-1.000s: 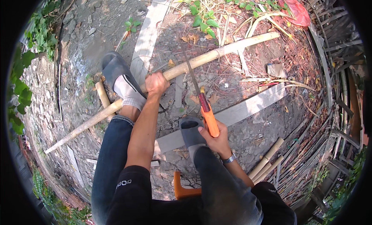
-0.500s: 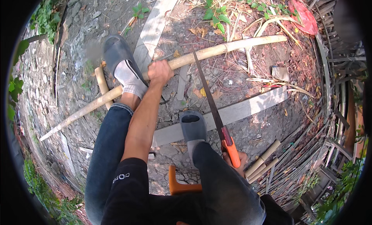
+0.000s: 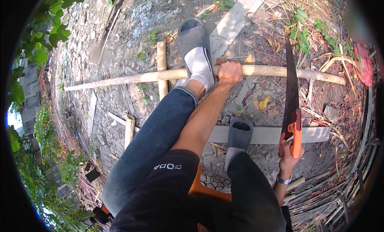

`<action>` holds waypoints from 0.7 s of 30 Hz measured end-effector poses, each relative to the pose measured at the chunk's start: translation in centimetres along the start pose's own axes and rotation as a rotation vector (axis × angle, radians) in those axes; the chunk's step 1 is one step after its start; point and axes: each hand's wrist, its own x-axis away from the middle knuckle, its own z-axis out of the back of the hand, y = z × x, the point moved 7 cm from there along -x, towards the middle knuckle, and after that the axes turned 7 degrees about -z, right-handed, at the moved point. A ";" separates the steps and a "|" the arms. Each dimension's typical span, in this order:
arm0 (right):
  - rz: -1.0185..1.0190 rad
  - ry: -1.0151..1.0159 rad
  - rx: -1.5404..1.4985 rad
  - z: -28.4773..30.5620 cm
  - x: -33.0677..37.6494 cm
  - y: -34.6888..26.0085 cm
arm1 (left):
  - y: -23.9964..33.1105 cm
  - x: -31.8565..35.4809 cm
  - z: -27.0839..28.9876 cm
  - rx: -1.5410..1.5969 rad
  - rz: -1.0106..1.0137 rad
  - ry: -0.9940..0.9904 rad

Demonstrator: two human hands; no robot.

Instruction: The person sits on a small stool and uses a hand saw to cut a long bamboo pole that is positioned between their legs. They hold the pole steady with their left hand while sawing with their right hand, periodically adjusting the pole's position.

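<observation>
Bamboo pole (image 3: 132,77) lying across bare ground, orange-handled saw (image 3: 292,108) gripped in right hand (image 3: 289,152) nearer than pole, blade raised over it, left hand (image 3: 229,71) clenched around pole, left foot's grey slipper (image 3: 195,40) pinning pole beside that hand

We see the bamboo pole (image 3: 132,77) pale tan, faintly yellow along its length; the slipper (image 3: 195,37) pressed on it is grey over a white sock (image 3: 199,64) with a dark stripe; the saw (image 3: 291,112), right of the pole's middle, has an orange handle and a dark blade; below the pole our jeans (image 3: 156,140) are faded blue, our sleeve (image 3: 160,192) black with white lettering; the stool (image 3: 202,188) beneath shows orange; the planks (image 3: 268,134) are weathered grey; leaves (image 3: 44,44) left of the pole are bright green.
</observation>
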 end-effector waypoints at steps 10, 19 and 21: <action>-0.062 0.012 -0.145 -2.9 3.2 1.7 | 0.9 -0.8 0.0 0.014 0.055 -0.100; -0.060 -0.028 -0.028 -3.8 1.8 1.3 | 0.8 -0.8 -0.4 -0.040 0.035 0.022; -0.075 -0.037 -0.016 -3.4 2.3 2.1 | 1.2 -0.8 0.1 -0.054 0.033 -0.014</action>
